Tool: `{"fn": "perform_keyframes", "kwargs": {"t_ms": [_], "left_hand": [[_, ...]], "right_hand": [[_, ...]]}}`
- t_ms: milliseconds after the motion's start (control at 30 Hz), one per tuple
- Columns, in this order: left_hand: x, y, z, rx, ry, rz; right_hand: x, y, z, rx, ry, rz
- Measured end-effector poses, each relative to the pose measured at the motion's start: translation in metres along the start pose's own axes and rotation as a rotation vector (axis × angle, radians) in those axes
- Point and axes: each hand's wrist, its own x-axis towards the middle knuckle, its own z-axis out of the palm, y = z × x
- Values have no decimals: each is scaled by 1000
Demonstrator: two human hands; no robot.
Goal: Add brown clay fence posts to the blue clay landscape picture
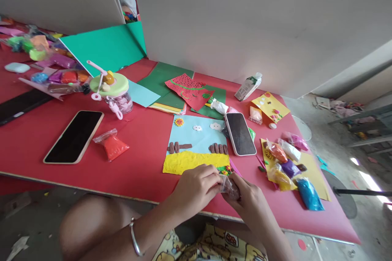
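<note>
We're opening the small clay packet [230, 187]; left hand [196, 187] and right hand [249, 202] both pinch it between fingertips, just below the clay picture [196, 147]; next probably needs a steady peel.

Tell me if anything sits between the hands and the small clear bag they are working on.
Nothing does. The left hand and right hand both already grip the small clear bag directly, at the near edge of the clay picture.
</note>
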Motion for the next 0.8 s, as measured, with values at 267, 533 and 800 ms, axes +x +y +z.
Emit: {"fn": "perform_keyframes", "kwargs": {"t_ms": [267, 533, 800], "left_hand": [[0, 9, -1, -44, -58, -28], [-6, 4, 14, -15, 159, 57], [3, 6, -7, -305, 174, -107]], "right_hand": [[1, 9, -12, -144, 67, -60], [1, 4, -12, -179, 69, -83], [-7, 10, -15, -188, 47, 14]]}}
